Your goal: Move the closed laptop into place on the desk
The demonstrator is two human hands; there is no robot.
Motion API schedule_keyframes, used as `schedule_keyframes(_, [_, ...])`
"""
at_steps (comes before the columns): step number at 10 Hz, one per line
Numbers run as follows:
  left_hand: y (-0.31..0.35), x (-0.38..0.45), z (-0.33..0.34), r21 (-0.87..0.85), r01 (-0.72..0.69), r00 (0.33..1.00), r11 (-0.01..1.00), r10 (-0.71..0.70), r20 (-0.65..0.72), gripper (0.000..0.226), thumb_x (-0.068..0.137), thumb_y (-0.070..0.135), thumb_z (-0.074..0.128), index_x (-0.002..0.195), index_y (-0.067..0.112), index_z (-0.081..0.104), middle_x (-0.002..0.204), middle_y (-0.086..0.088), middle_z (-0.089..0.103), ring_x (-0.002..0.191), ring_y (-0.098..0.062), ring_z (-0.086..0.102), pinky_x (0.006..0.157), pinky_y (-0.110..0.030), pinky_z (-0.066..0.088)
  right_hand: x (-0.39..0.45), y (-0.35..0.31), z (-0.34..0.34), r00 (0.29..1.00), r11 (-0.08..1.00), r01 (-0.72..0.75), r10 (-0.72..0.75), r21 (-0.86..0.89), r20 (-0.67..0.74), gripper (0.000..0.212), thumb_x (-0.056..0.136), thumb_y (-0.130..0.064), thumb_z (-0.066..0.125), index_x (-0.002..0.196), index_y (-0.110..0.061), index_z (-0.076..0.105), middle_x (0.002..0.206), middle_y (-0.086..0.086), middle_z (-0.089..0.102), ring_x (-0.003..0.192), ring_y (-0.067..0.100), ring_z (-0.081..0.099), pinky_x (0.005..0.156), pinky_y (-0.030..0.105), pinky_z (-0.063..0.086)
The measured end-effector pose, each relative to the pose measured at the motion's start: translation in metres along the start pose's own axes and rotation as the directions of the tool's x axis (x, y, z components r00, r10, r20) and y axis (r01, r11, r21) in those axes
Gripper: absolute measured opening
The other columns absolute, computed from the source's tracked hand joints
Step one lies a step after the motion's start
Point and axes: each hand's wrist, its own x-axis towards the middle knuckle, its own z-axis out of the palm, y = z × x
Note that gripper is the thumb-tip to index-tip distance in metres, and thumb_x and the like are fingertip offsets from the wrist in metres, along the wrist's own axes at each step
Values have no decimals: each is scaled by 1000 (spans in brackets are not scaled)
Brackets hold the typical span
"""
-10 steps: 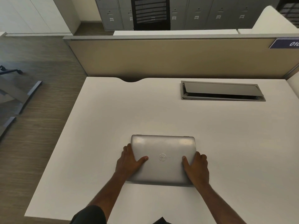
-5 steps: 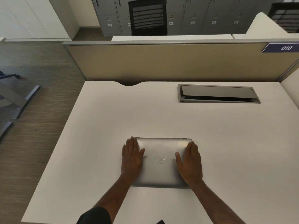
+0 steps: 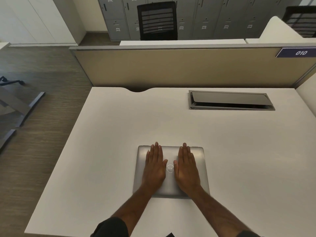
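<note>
Your left hand (image 3: pixel 153 168) and right hand (image 3: pixel 187 168) lie spread flat, gripping nothing, on the closed laptop (image 3: pixel 198 156), its long axis crosswise, equally near both.

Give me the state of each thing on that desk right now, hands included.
Laptop: closed, flat on the desk.
Left hand: open, palm flat on the lid.
Right hand: open, palm flat on the lid.
Cable-box flap: tilted partly open.
</note>
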Motion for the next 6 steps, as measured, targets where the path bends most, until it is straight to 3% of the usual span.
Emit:
schedule_keyframes(1, [5,-4,3,15,-9,1000,1000,9,21,59,105,30,27,155,0,21,166,-16,15,154,-31,12,124,-42,10,-5,-1,5,1000,1000,21,-20,-5,15,66,103,-37,18,158,-2,10,168,12,2,156,23,-1,126,41,14])
schedule_keyframes(4, [8,-7,-2,2,13,999,1000,-13,50,58,104,27,33,152,-3,29,163,-19,23,152,-33,21,122,-42,14,-9,-5,7,1000,1000,12,-13,23,22,66,103,-39,18,158,-4,9,168,11,1,156,21,0,126,39,12])
schedule_keyframes(6, [7,-4,6,15,-17,999,1000,17,-31,57,105,27,32,154,-1,25,164,-18,18,153,-32,16,123,-43,15,-6,-6,11,999,998,37,-35,52,-36,65,104,-37,22,158,-4,10,168,11,4,156,22,2,125,39,13])
